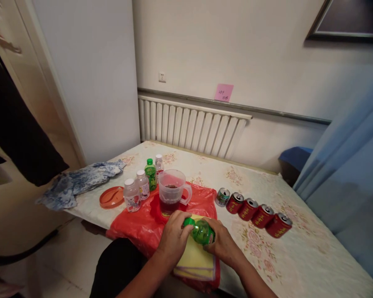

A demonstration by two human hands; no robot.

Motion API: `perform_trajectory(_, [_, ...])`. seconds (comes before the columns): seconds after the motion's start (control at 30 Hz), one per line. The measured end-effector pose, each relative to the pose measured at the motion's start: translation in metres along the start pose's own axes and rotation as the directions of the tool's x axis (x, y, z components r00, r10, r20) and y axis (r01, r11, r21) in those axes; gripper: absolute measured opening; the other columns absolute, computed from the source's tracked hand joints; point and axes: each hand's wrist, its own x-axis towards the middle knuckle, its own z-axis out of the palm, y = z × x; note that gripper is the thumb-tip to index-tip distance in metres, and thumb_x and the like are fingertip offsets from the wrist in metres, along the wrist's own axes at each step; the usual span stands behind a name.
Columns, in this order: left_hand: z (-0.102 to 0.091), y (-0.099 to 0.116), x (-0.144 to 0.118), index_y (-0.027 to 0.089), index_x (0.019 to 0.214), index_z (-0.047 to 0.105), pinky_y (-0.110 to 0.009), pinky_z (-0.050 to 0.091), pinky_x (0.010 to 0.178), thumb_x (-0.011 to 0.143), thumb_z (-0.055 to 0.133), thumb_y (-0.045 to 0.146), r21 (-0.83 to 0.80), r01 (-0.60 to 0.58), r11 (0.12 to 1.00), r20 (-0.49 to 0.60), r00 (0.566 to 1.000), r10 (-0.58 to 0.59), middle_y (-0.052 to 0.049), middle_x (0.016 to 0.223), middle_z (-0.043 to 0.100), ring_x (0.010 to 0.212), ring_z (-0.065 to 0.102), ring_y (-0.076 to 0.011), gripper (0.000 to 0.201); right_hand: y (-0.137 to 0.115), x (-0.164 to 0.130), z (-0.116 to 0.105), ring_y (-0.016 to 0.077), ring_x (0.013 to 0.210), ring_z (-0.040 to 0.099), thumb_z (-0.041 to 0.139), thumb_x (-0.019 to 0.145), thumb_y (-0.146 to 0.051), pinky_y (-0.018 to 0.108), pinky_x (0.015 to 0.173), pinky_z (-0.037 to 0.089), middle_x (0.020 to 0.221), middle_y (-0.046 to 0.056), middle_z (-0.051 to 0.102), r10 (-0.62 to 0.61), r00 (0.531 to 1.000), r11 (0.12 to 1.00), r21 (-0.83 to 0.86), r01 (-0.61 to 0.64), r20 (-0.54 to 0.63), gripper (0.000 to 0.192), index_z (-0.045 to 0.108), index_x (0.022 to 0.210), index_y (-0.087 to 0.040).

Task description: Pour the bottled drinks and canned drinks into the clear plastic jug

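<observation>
A small green bottle (pixel 202 232) lies tilted between my hands, above a folded yellow cloth (pixel 199 258). The fingers of my left hand (pixel 175 236) are closed around its green cap (pixel 189 222). Wrapped around the body of the bottle is my right hand (pixel 224 244). Whether the cap is loose or still threaded on the neck, I cannot tell. Just beyond my left hand stands a clear plastic measuring jug (pixel 171 192) with dark liquid in it, set in a red dish (pixel 155 209). Beneath these spreads a red plastic sheet (pixel 133 227).
Left of the jug stand a green bottle (pixel 150 174) and several clear white-capped bottles (pixel 132 196), beside an orange lid (pixel 112 197). A row of red cans (pixel 262 216) and a silvery can (pixel 223 197) stands to the right. Crumpled blue-white cloth (pixel 83 182) covers the table's left corner.
</observation>
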Motion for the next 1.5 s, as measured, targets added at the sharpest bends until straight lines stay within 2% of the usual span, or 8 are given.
perform_trajectory(0.23, [-0.003,0.009,0.009,0.019,0.115,0.062,-0.04,0.045,0.098,0.074,0.054,0.015,-0.113,-0.018,0.993,0.075,0.997,0.026,-0.01,0.119,0.063,0.111,0.057,-0.0251,0.042,0.006,-0.003,-0.001,0.0301,0.107,0.061,0.06,0.055,-0.01,0.043,0.095,0.047,0.117,0.008,0.068,0.014,1.0,0.998,0.067,-0.014,-0.007,0.061,0.063,0.116,-0.022])
perform_trajectory(0.43, [0.0,0.015,0.015,0.019,0.085,0.063,-0.037,0.048,0.084,0.075,0.052,0.016,-0.084,0.02,0.996,0.038,0.999,-0.016,-0.005,0.089,0.062,0.09,0.059,-0.0228,0.015,0.007,-0.002,0.001,0.0308,0.109,0.06,0.06,0.054,-0.01,0.043,0.096,0.046,0.117,0.009,0.068,0.037,0.999,0.996,0.076,-0.037,-0.006,0.065,0.063,0.117,-0.021])
perform_trajectory(0.6, [0.001,0.016,0.017,0.019,0.105,0.061,-0.041,0.042,0.098,0.072,0.053,0.012,-0.125,-0.039,0.991,0.08,0.996,0.05,-0.009,0.112,0.061,0.109,0.054,-0.025,0.035,0.003,-0.002,-0.002,0.0312,0.114,0.059,0.061,0.053,-0.01,0.043,0.1,0.044,0.123,0.01,0.066,0.103,0.995,0.986,0.132,-0.102,0.0,0.069,0.062,0.121,-0.018])
perform_trajectory(0.9, [0.001,0.017,0.03,0.017,0.105,0.065,-0.04,0.042,0.099,0.07,0.049,0.01,-0.159,-0.037,0.987,0.175,0.982,0.065,-0.009,0.108,0.064,0.107,0.057,-0.0242,0.039,0.001,0.006,-0.004,0.0306,0.108,0.061,0.062,0.053,-0.012,0.042,0.096,0.047,0.118,0.008,0.068,0.165,0.986,0.967,0.195,-0.163,0.005,0.068,0.064,0.121,-0.02])
perform_trajectory(1.07, [0.006,0.004,0.037,0.019,0.132,0.052,-0.048,0.031,0.113,0.066,0.063,0.018,-0.221,0.055,0.974,0.098,0.995,-0.034,-0.013,0.142,0.049,0.133,0.042,-0.0311,0.067,0.002,0.014,-0.008,0.0287,0.101,0.064,0.065,0.053,-0.012,0.039,0.091,0.05,0.117,0.007,0.069,0.231,0.972,0.938,0.258,-0.231,0.028,0.074,0.06,0.126,-0.018])
perform_trajectory(1.2, [0.011,-0.01,0.031,0.018,0.125,0.056,-0.044,0.045,0.097,0.074,0.059,0.024,-0.284,0.129,0.95,0.066,0.991,-0.114,-0.014,0.128,0.059,0.116,0.055,-0.0295,0.052,0.009,0.025,-0.014,0.0276,0.1,0.065,0.067,0.054,-0.012,0.037,0.089,0.051,0.114,0.006,0.07,0.224,0.974,0.928,0.302,-0.218,0.014,0.072,0.06,0.126,-0.018])
perform_trajectory(1.37, [0.032,-0.041,0.008,0.015,0.104,0.064,-0.031,0.047,0.075,0.072,0.055,0.018,-0.315,0.359,0.879,0.351,0.904,-0.243,-0.005,0.089,0.065,0.081,0.061,-0.0181,0.033,0.023,0.057,-0.029,0.0303,0.108,0.063,0.071,0.054,-0.016,0.04,0.094,0.049,0.116,0.006,0.07,0.246,0.967,0.913,0.35,-0.208,-0.067,0.071,0.062,0.124,-0.019])
perform_trajectory(1.5, [0.049,-0.079,0.012,0.016,0.107,0.065,-0.027,0.044,0.066,0.069,0.06,0.015,-0.305,0.517,0.8,0.678,0.707,-0.198,-0.001,0.084,0.066,0.071,0.061,-0.0143,0.039,0.041,0.104,-0.034,0.03,0.099,0.065,0.076,0.055,-0.024,0.041,0.089,0.051,0.103,0.007,0.073,0.257,0.955,0.903,0.389,-0.182,-0.149,0.057,0.066,0.111,-0.018])
